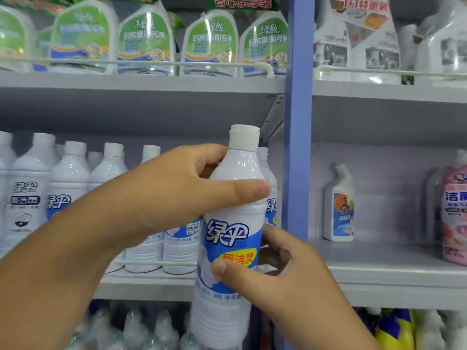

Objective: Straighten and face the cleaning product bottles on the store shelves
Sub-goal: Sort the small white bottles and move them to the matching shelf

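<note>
A tall white bottle with a blue label and a white cap (228, 238) is held up in front of the middle shelf, label toward me, tilted slightly. My left hand (177, 188) grips its shoulder, thumb across the front. My right hand (275, 263) grips the lower body, thumb on the label. A row of matching white bottles (70, 183) stands on the middle shelf (151, 279) behind a wire rail. My left arm hides part of that row.
Green-labelled spray refills (209, 44) fill the upper shelf. A blue upright post (299, 122) divides the bays. In the right bay stand a small white angled-neck bottle (338, 208) and a pink bottle (454, 215). Clear bottles (136, 327) sit on the lower shelf.
</note>
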Tool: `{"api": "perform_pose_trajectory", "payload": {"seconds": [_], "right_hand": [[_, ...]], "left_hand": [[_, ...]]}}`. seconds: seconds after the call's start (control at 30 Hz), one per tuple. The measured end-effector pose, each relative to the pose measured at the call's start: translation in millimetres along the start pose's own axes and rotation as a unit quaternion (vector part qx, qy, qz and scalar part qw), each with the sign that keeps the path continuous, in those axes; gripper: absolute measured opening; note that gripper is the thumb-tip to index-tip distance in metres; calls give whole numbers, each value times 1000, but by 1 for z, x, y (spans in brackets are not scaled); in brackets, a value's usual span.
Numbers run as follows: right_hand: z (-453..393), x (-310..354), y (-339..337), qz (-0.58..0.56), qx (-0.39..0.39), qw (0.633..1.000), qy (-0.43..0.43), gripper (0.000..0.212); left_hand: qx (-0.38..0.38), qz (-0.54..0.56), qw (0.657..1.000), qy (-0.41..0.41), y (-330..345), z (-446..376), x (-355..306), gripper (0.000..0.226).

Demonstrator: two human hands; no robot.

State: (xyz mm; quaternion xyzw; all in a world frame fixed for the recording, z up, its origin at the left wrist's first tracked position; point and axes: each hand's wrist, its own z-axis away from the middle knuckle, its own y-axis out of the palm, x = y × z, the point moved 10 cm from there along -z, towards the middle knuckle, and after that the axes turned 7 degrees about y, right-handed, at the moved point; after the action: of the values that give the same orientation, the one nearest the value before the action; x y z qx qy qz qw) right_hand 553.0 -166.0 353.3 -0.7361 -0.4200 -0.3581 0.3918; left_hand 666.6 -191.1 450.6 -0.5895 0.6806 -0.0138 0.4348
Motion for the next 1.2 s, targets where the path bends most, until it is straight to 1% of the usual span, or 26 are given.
{"api": "perform_pose_trajectory", "payload": {"seconds": [0.13,0.17,0.23,0.33,0.4,0.43,0.47,0.5,0.6,0.7,0.77,0.83,0.87,0.97,1.03,1.1,1.13,1.17,1.2], "right_hand": [[-10,22,0,31,8,999,-21,31],[-13,26,0,31,9,999,-24,28],[-20,33,-4,35,2,999,-24,25],[-34,52,-17,81,-15,996,-38,37],[-42,72,-31,150,-44,986,-53,57],[-45,83,-40,190,-67,978,-60,67],[-47,95,-48,226,-87,968,-67,71],[-49,108,-54,252,-99,960,-75,72],[-58,137,-60,314,-96,941,-85,59],[-70,159,-57,389,-91,911,-99,47],[-79,171,-51,444,-91,883,-120,43],[-88,178,-40,513,-78,843,-141,40],[-92,181,-34,555,-70,815,-150,37],[-107,182,-15,692,-36,700,-174,26],[-118,179,-7,754,-14,636,-164,26],[-135,171,-9,808,-4,574,-130,28],[-141,171,-11,824,-10,556,-112,29],[-148,171,-15,825,-14,558,-91,28],[-155,172,-18,815,-15,575,-70,26]], "left_hand": [[73,-66,995,-22,-20,-14,-8,52],[79,-78,994,-27,-24,-18,-9,50],[66,-77,994,-29,-34,-28,-9,47],[32,-44,998,-39,-48,-41,-6,49],[24,-34,998,-49,-54,-48,-1,53],[24,-42,997,-54,-55,-51,1,54],[23,-55,997,-57,-55,-54,4,53],[21,-72,996,-58,-55,-58,7,49],[1,-124,990,-63,-57,-69,17,39],[-8,-137,988,-70,-60,-82,28,38],[-4,-125,989,-74,-58,-89,35,40],[3,-115,990,-79,-54,-95,41,43],[11,-114,990,-80,-51,-99,43,45],[56,-153,984,-73,-41,-105,45,49],[85,-188,975,-81,-37,-106,49,53],[93,-217,968,-83,-34,-108,53,56],[84,-243,963,-78,-36,-110,53,61],[72,-274,956,-70,-38,-111,51,69],[64,-302,949,-62,-39,-113,49,76]]}}
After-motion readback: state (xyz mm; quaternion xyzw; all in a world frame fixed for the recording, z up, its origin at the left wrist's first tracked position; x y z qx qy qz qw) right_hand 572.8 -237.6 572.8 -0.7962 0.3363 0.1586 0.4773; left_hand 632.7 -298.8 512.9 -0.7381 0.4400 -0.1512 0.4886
